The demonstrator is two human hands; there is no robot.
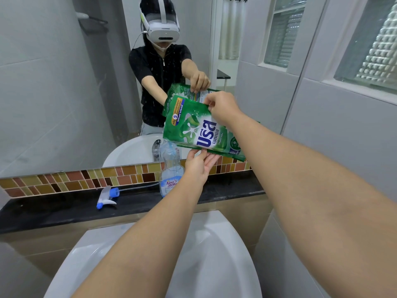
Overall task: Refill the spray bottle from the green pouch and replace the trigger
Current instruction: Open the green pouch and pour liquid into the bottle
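Pouring step, mid-refill. I hold the glossy green plastic refill pouch (199, 130) tipped over, its low corner right at the open neck of the clear plastic spray bottle with the pale blue label (170, 171). My right hand (223, 107) pinches the pouch's raised top edge between thumb and fingers. My left hand (198, 166) is under the pouch's lower edge, palm up, fingers spread and propping it, not clenched. The bottle stands upright on the black stone bench (64, 209), just left of my left hand, nobody holding it. I can't tell whether liquid is actually running; the spout sits behind the neck's glare, and the fill level is unclear.

The white and blue trigger sprayer with its long clear dip tube (108, 195) lies on its side on the bench, well left of the bottle, tube tip reaching toward the bottle's base. So the trigger is off, cap step not yet done.

Next, as I judge it: keep the spout lined up over the narrow neck, raise the right hand gradually to control flow, and mind that the unheld bottle could tip. Then the pouch goes down, the tube gets fed into the neck, and the collar screws on.
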